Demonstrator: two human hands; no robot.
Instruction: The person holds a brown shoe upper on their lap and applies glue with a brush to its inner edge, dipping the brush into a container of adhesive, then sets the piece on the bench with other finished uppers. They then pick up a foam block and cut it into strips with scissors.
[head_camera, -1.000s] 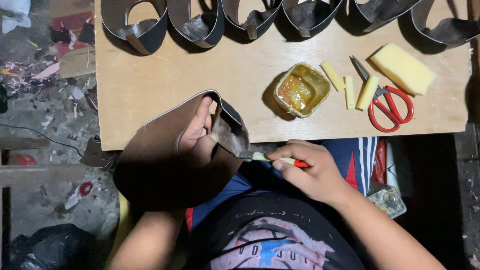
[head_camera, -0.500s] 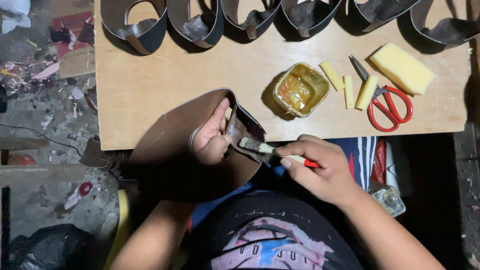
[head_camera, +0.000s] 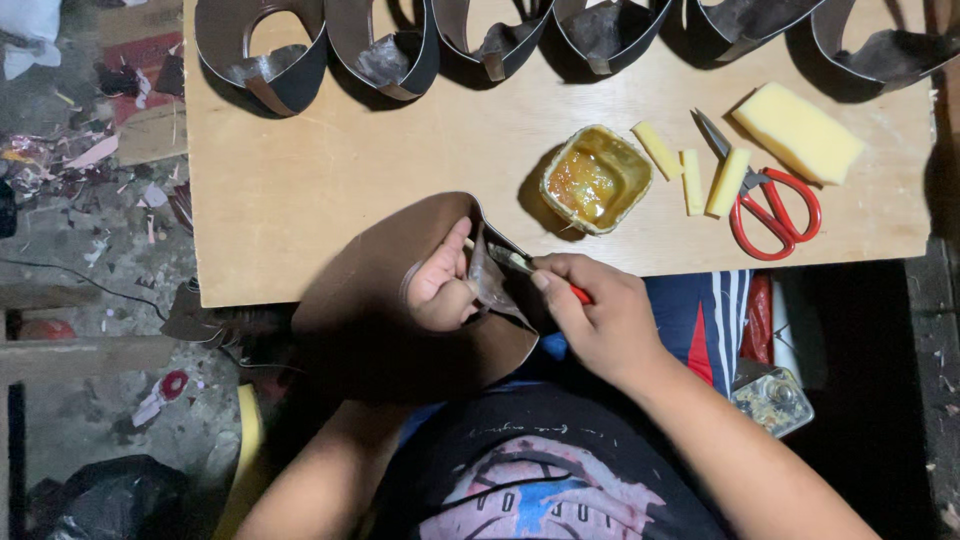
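three foam strips (head_camera: 692, 172) (yellow), one scissors (head_camera: 770, 205)

A single head-worn camera looks almost straight down from above the person's lap. The wooden board (head_camera: 330, 190) fills the far half of the frame, close below. The littered floor (head_camera: 90, 210) shows at left, and the person's chest and both forearms at the near edge.

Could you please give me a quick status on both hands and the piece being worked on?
Left hand inside the brown shoe upper, holding it open. Right hand gripping a red-handled brush, tip at the inner flap. Glue tub on the board, nothing in between.
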